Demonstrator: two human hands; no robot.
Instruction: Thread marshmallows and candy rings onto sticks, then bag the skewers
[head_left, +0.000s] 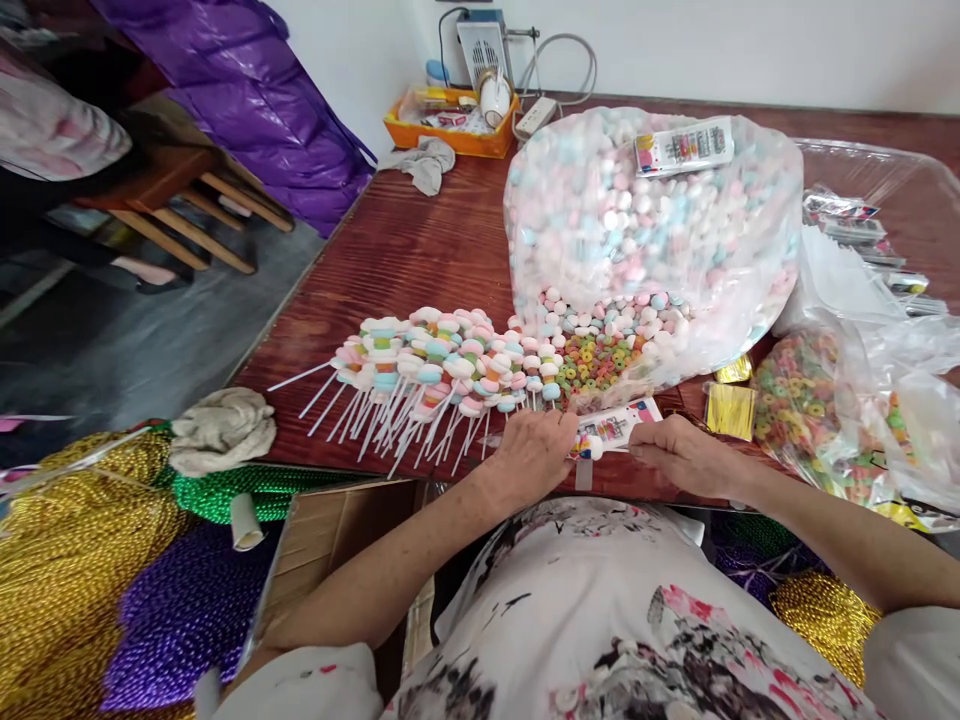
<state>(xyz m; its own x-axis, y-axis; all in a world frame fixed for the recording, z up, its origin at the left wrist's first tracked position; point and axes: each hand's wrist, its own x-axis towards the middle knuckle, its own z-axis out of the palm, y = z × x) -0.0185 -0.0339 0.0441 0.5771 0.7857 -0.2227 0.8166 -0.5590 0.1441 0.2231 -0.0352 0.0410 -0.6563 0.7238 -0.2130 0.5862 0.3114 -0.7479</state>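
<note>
In front of my body, both hands meet at a small printed plastic bag (621,424) at the table's front edge. My left hand (536,450) is closed at its left end around a candy stick (595,447), of which only a white and coloured tip shows. My right hand (679,452) pinches the bag's right end, the fingertips partly hidden. Left of my hands lies a pile of candy skewers (442,360) on white sticks. Beyond them, loose pastel candies and coloured candy rings (600,362) spill at the mouth of a large clear bag (652,225).
Candy rings in another bag (799,400), gold ties (731,410) and a clear tray (870,150) with packets are at right. An orange basket (450,140) stands at the back. Bead strands (67,560) and a cardboard box (315,540) sit below; a person (64,130) is at far left.
</note>
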